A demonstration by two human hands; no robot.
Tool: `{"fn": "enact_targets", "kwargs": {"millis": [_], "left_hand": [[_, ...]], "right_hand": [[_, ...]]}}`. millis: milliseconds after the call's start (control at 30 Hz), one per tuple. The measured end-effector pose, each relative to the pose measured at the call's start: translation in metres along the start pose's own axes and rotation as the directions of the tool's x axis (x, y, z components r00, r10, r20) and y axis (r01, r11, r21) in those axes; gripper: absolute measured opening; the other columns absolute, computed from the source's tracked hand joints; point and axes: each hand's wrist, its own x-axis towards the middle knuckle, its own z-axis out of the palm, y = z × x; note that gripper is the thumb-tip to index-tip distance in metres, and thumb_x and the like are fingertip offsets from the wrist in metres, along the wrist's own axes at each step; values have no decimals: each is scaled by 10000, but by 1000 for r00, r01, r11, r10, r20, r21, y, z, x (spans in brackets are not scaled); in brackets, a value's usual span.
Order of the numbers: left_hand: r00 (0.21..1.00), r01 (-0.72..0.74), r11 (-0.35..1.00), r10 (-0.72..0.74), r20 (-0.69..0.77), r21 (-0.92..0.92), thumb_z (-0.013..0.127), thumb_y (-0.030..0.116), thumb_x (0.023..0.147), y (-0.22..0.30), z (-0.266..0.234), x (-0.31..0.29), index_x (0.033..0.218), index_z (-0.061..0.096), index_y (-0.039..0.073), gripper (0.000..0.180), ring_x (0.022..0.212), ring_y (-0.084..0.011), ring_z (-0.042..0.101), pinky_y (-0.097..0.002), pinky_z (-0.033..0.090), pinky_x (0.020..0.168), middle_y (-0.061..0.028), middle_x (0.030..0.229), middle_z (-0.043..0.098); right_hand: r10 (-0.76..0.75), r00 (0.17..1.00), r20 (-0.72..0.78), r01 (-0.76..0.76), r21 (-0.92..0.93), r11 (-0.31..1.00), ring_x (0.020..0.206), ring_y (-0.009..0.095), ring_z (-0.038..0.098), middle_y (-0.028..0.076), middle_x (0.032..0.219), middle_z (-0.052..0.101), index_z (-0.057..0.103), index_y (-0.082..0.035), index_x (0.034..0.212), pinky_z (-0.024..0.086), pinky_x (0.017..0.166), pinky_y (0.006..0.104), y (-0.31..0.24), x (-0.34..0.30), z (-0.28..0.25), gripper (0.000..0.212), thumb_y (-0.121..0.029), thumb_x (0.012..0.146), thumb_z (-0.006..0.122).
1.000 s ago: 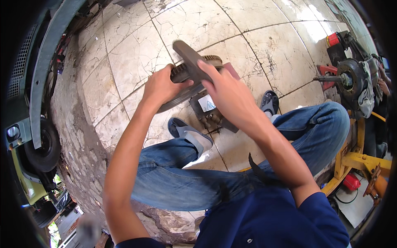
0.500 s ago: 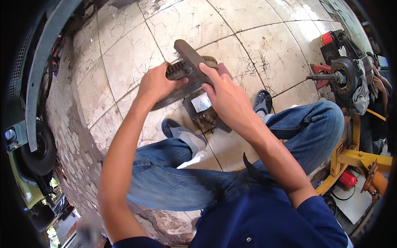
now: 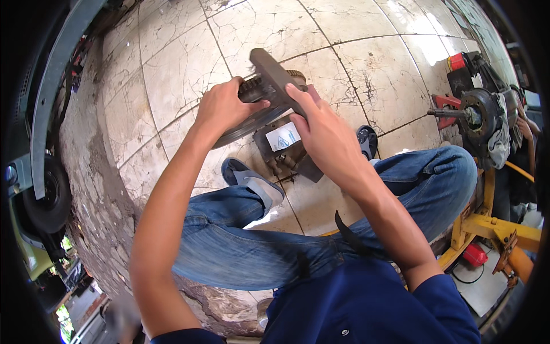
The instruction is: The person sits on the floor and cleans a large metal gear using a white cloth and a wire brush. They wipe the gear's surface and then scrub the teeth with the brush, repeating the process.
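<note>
My left hand (image 3: 220, 110) is closed around the near left side of a round toothed metal gear (image 3: 243, 129), thumb on its face and fingers over the rim. The gear is tilted above the floor. In my right hand (image 3: 329, 135) is a wire brush (image 3: 274, 71) with a brown block-like body, gripped at its near end with the thumb along it. The brush lies slantwise across the gear's toothed part, and its bristles show along the left edge. Below the gear, between my feet, sits a dark metal block (image 3: 306, 166) with a white label (image 3: 283, 137).
Cracked, stained tiles (image 3: 172, 69) cover the floor. To the right are a shafted mechanical assembly (image 3: 478, 117) with a rag (image 3: 499, 146), a red stand (image 3: 444, 109), a yellow frame (image 3: 487, 223) and another person's arm (image 3: 526, 127). A vehicle wheel (image 3: 48, 195) stands at left.
The view has shifted slightly. Both hands, the gear and the wire brush appear a little higher and farther right; the brush still lies across the gear and both grips are the same.
</note>
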Motion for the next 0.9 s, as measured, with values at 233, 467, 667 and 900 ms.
{"fn": "enact_targets", "kwargs": {"millis": [233,467,667,900], "left_hand": [[998,-26,1000,27,57,-15,857,592,746,5,0,0,1101,724,10,695,920,-355,745,-454,575,830,-195,911,757],[1000,-9,1000,8,-15,-3,843,611,750,-9,2,1,1078,725,11,694,912,-344,748,-452,583,818,-173,899,761],[999,-8,1000,7,44,12,831,641,750,-2,1,1,1071,730,34,694,926,-342,750,-443,587,819,-163,911,765],[996,59,997,-62,60,49,818,683,740,-8,-6,-4,1079,723,34,738,930,-320,756,-454,587,827,-145,929,769]], "right_hand": [[-8,1000,13,9,-69,998,789,432,702,253,1000,658,470,-176,1496,566,683,525,-4,44,8,470,-270,1046,569],[-36,999,40,36,7,999,789,430,698,246,981,661,485,-171,1475,570,699,516,-10,2,-6,463,-253,1033,594],[-42,999,4,42,-38,998,799,431,685,235,936,660,494,-169,1467,563,744,505,-8,45,11,450,-237,1033,590],[18,999,37,-22,123,992,827,436,676,235,952,674,523,-173,1448,555,752,498,-11,-5,-3,422,-252,1037,580]]}}
